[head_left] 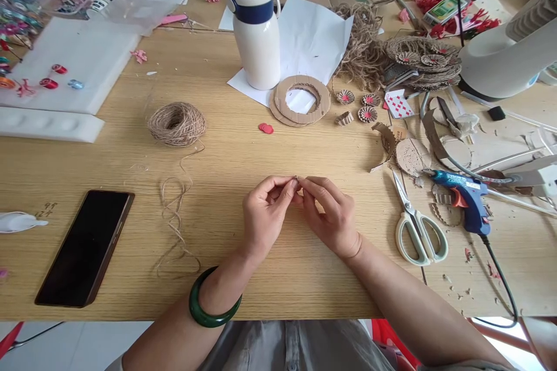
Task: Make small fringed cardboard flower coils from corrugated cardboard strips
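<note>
Two hands meet fingertip to fingertip over the middle of the table [270, 151]: our left hand [263, 217] and right hand [328, 214] are pinched together on something too small for us to tell, perhaps a bit of twine. From there, loose twine [174, 226] trails at nine o'clock, with the twine ball [176, 123] at ten o'clock and a phone [85, 246] lying farther out at eight. Scissors [418, 229] and a blue glue gun [463, 197] lie at three o'clock. A white bottle [255, 29] stands at twelve, a cardboard ring [300, 99] beside it.
</note>
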The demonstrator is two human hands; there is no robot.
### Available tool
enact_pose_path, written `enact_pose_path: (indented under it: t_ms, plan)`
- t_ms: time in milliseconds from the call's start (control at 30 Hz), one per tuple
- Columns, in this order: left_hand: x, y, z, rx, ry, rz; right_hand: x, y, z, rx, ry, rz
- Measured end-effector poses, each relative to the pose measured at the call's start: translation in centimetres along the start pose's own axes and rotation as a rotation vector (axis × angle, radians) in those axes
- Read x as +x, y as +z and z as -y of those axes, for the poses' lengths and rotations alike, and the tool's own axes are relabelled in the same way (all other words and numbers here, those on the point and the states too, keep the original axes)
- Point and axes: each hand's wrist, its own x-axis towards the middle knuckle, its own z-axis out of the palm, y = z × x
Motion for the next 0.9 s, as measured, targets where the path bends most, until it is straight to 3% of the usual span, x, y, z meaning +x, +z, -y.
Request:
enact_pose_path:
  t_ms: [200,567,900]
  plan:
    - [0.0,0.0,-0.1,0.035,0.010,-0.060,-0.1,0.0,0.5,-0.137,-0.048,0.061]
    - [-0.3,0.1,-0.1,0.055,0.026,-0.074,-0.2,0.0,0.7,-0.236,-0.071,0.075]
    - [-0.5,0.2,-0.5,0.036,0.075,-0.076,-0.4,0.4,1.3,-0.496,-0.063,0.166]
